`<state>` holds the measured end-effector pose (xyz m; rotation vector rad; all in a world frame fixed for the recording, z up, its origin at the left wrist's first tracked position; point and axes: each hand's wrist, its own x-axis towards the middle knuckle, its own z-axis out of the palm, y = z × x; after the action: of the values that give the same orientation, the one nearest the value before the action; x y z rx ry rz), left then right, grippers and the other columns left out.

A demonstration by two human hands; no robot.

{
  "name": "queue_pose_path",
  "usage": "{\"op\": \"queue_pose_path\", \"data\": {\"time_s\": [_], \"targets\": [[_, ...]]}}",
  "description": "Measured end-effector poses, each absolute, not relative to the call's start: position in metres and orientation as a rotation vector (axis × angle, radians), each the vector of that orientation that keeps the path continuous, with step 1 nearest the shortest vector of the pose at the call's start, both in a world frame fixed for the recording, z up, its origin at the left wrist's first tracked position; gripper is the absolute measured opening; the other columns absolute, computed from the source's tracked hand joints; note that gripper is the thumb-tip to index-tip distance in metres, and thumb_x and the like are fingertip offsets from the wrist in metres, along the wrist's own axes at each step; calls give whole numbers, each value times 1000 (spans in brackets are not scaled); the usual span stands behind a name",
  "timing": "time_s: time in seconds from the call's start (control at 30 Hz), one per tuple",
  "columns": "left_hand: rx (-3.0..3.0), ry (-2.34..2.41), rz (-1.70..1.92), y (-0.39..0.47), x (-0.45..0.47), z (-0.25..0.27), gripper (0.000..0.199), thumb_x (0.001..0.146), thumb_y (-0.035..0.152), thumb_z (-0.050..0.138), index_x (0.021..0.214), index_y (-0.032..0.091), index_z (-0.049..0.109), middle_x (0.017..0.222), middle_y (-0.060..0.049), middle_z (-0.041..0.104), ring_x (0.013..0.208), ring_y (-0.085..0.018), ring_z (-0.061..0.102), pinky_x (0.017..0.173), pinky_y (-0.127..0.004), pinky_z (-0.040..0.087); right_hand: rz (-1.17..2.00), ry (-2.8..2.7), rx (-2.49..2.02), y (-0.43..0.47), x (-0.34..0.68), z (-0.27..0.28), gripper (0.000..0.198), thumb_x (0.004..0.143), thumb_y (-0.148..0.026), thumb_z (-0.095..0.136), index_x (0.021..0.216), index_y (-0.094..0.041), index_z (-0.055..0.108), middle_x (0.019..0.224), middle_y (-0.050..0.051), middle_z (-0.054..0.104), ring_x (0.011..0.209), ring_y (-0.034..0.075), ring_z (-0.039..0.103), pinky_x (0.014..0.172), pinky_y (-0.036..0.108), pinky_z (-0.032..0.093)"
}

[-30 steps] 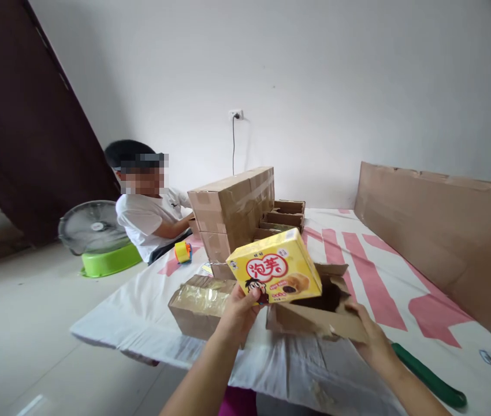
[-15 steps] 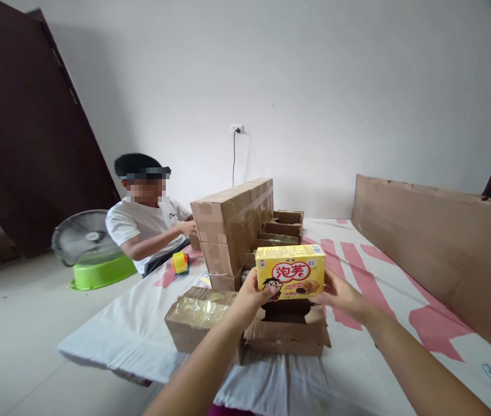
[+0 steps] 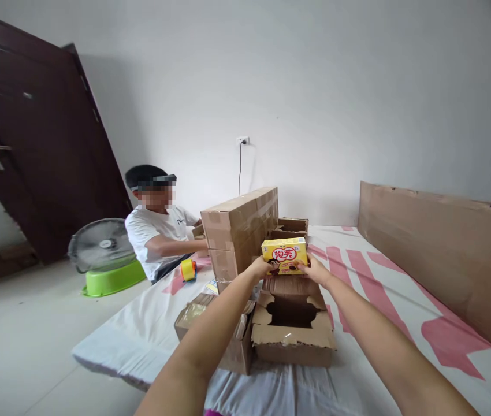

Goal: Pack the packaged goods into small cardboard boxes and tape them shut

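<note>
A yellow snack box [image 3: 285, 255] with a red and white label is held up in front of me by both hands. My left hand [image 3: 263, 268] grips its left end, the thumb on the front face. At the right end, my right hand [image 3: 315, 269] has its thumb on the front too. Below and nearer to me sits an open cardboard box [image 3: 293, 349] with its flaps turned outward and a dark inside. Left of it stands another cardboard box [image 3: 237, 353], partly hidden by my left forearm.
Taped cartons [image 3: 223, 231] are stacked in a row beyond my left hand. Open boxes [image 3: 294, 224] stand behind the snack box. A yellow tape roll [image 3: 188, 270] lies left, near a seated person [image 3: 159, 240]. A cardboard panel [image 3: 440, 248] borders the right side.
Both hands have moved the snack box forward, away from me, above the far side of the open box, whose inside now shows more. The view has shifted slightly.
</note>
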<state>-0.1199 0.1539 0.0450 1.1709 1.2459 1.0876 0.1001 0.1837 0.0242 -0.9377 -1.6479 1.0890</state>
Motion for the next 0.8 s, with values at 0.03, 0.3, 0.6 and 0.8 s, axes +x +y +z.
{"op": "queue_pose_path", "data": {"time_s": [0.03, 0.3, 0.6, 0.8], "targets": [[1173, 1247, 1091, 154, -120, 44, 28, 93, 33, 58, 114, 15, 59, 109, -7, 63, 90, -17, 64, 76, -36, 57, 1084, -1642, -942, 184, 101, 23, 34, 82, -35, 71, 108, -16, 61, 108, 7, 70, 98, 22, 66, 91, 47, 52], [1220, 1109, 1347, 133, -108, 62, 49, 52, 25, 91, 91, 16, 63, 80, -2, 68, 67, -16, 64, 67, -30, 50, 1104, -1585, -834, 162, 113, 41, 56, 62, -50, 82, 103, -19, 63, 111, 9, 72, 104, 29, 65, 96, 48, 49], [1537, 1004, 1823, -4, -85, 36, 34, 69, 32, 79, 101, 26, 70, 116, -10, 61, 105, -26, 58, 95, -37, 45, 1237, -1478, -742, 84, 193, 36, 47, 79, -48, 72, 118, -23, 62, 122, 8, 69, 115, 31, 62, 102, 49, 47], [1361, 1131, 1173, -61, -40, -117, 36, 53, 56, 81, 79, 33, 70, 89, -11, 66, 88, -32, 63, 84, -45, 48, 1366, -1036, -864, 46, 238, -43, 53, 72, -49, 77, 116, -23, 63, 116, 10, 72, 112, 34, 65, 102, 53, 47]]}}
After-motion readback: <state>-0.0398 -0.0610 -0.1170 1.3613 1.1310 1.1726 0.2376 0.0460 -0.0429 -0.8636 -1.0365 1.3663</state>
